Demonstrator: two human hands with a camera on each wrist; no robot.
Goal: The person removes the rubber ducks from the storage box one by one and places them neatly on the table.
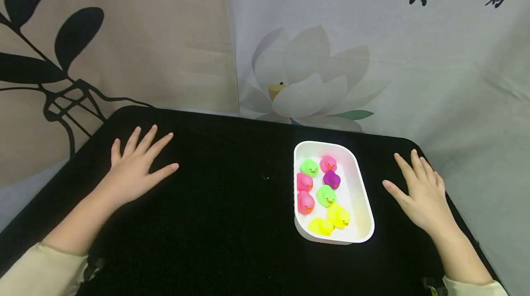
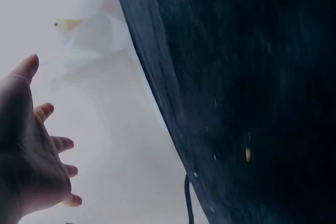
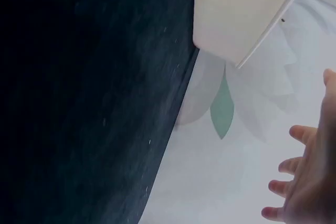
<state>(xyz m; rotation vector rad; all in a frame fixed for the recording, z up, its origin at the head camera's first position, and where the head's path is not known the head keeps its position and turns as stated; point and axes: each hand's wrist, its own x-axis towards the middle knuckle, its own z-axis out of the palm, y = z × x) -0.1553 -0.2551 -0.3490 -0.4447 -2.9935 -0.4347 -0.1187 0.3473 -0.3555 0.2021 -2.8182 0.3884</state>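
Observation:
My left hand (image 1: 134,169) is over the left side of the black table, fingers spread and holding nothing. Off to the right, my right hand (image 1: 424,197) is likewise spread and empty, beside a white tray (image 1: 363,213). Inside the tray lie several small toy ducks: pink ones such as this pink duck (image 1: 305,203), a green duck (image 1: 326,195), a purple duck (image 1: 331,179) and a yellow duck (image 1: 338,216). The left wrist view shows the left hand (image 2: 34,156) with fingers apart; the right wrist view has the right hand (image 3: 310,166) near the tray's outer wall (image 3: 241,9).
A black cloth (image 1: 207,204) covers the table. Behind it hangs a pale curtain (image 1: 178,33) printed with dark leaves and a lotus flower (image 1: 306,79). The table's far edge runs along the curtain, and its right edge passes close by the right hand.

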